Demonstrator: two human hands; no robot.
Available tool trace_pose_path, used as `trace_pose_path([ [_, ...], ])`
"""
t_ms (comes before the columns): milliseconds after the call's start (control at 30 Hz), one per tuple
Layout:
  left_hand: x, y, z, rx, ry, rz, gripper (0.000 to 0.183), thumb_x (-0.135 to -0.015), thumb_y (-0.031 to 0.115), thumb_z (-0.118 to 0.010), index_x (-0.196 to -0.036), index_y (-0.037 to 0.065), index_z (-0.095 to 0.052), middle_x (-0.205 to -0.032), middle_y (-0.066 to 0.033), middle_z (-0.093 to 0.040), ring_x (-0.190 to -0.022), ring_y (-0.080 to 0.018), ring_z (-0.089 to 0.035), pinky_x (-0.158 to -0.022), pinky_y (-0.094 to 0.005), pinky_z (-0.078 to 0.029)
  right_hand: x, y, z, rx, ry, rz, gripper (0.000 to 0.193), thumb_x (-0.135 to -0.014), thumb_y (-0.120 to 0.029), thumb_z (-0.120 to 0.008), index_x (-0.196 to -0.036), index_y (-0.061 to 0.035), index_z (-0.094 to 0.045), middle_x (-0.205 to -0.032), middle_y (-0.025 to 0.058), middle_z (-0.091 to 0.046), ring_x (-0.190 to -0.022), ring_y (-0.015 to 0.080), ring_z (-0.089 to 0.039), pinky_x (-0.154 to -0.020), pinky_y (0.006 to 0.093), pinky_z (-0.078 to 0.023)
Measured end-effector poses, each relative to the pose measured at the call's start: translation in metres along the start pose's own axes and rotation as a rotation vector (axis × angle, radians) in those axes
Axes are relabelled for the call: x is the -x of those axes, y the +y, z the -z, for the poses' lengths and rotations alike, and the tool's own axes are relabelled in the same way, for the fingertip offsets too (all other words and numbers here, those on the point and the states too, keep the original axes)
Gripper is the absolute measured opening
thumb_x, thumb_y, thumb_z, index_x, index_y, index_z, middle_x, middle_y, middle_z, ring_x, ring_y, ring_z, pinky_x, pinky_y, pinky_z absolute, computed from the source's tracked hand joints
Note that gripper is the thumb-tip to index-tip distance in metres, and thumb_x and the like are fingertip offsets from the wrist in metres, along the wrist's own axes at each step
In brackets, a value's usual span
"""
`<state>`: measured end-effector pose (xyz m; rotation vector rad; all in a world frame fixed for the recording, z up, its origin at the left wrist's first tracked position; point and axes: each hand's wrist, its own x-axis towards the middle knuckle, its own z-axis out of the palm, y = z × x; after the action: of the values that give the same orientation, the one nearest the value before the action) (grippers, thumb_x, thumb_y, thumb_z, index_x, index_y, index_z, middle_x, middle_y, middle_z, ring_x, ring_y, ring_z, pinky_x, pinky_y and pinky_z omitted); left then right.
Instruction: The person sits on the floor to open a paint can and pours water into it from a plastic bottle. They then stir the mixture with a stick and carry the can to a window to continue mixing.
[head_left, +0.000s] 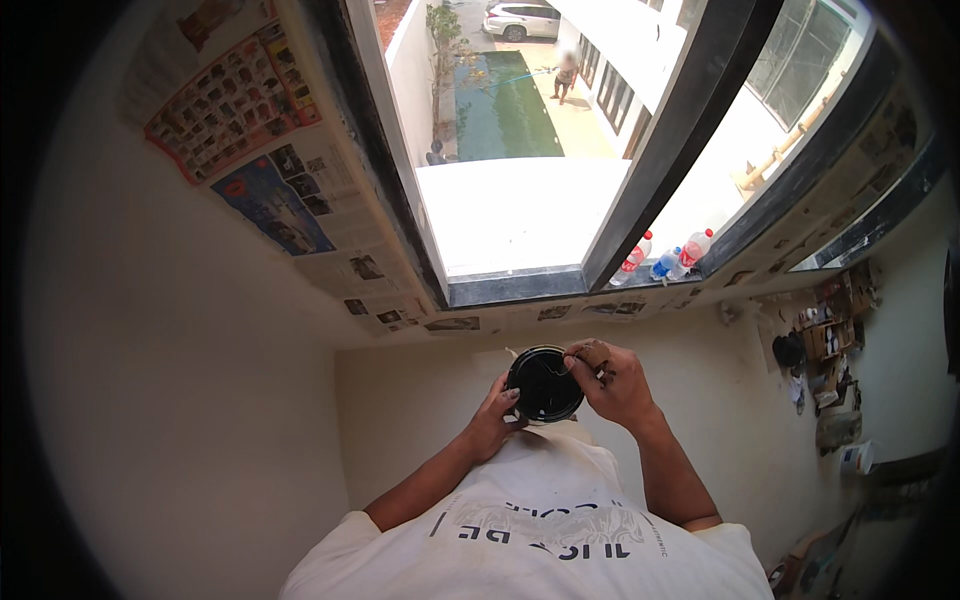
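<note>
White T-shirt [540,520], short-sleeved, loose over the shoulders; the fabric was creased and looked a little grubby. A dark grey printed design ran across it, lettering with a sketchy pattern band above, seen upside down from the head camera. The sleeves ended above the elbows, the left sleeve [335,555] wide at the hem. Both forearms were bare. Left hand [492,420] and right hand [612,382] were bare too, without gloves. No watch or wristband showed. Dark smudges marked the right hand's fingers [600,368].
</note>
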<state>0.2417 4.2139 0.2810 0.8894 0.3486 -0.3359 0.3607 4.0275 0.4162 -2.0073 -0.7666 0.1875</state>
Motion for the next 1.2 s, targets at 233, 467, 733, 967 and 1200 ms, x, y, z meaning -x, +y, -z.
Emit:
trace_pose_path([
  [233,0.001,0.003,-0.003,-0.010,-0.018,0.004,0.081,-0.089,0.057,-0.062,-0.154,0.022,-0.028,-0.150,-0.0066,-0.040,-0.136,-0.0234,-0.042,-0.107,-0.0538,-0.038,0.000,-0.004,-0.021,-0.107,-0.015,0.104,0.012,-0.092,-0.012,-0.070,-0.101,-0.0030,-0.071,-0.086,0.0128,-0.072,-0.067,0.0218,-0.069,-0.062,0.0334,-0.053],
  [467,0.001,0.004,-0.004,0.016,-0.012,-0.006,0.078,-0.089,0.052,-0.062,-0.153,0.023,-0.028,-0.146,-0.0067,-0.040,-0.132,-0.0228,-0.040,-0.105,-0.0517,-0.037,0.000,0.001,0.000,0.039,-0.019,-0.040,0.009,-0.093,-0.008,-0.070,-0.099,-0.0022,-0.072,-0.080,0.0088,-0.072,-0.064,0.0129,-0.063,-0.059,0.0279,-0.049],
  [733,-0.003,0.005,-0.003,-0.001,-0.047,0.014,0.085,-0.088,0.057,-0.062,-0.156,0.022,-0.024,-0.152,-0.0078,-0.037,-0.140,-0.0264,-0.039,-0.110,-0.0571,-0.036,0.000,-0.001,-0.017,-0.137,-0.019,0.055,0.010,-0.093,-0.010,-0.071,-0.099,-0.0023,-0.072,-0.080,0.0085,-0.072,-0.066,0.0136,-0.063,-0.059,0.0296,-0.049],
  [967,-0.003,0.002,-0.001,0.007,-0.025,0.014,0.082,-0.090,0.055,-0.062,-0.155,0.022,-0.025,-0.151,-0.0077,-0.039,-0.139,-0.0251,-0.040,-0.109,-0.0562,-0.038,-0.002,-0.003,0.005,-0.014,-0.017,-0.160,0.011,-0.093,-0.011,-0.069,-0.099,-0.0020,-0.071,-0.077,0.0124,-0.070,-0.064,0.0181,-0.067,-0.058,0.0315,-0.051],
  [1200,-0.002,0.005,-0.001,-0.003,-0.038,0.026,0.082,-0.090,0.055,-0.061,-0.156,0.022,-0.025,-0.151,-0.0069,-0.039,-0.138,-0.0240,-0.041,-0.108,-0.0541,-0.037,-0.001,-0.004,-0.019,-0.149,-0.030,0.046,0.009,-0.093,-0.011,-0.071,-0.097,-0.0027,-0.072,-0.074,0.0073,-0.069,-0.060,0.0107,-0.057,-0.056,0.0280,-0.047],
])
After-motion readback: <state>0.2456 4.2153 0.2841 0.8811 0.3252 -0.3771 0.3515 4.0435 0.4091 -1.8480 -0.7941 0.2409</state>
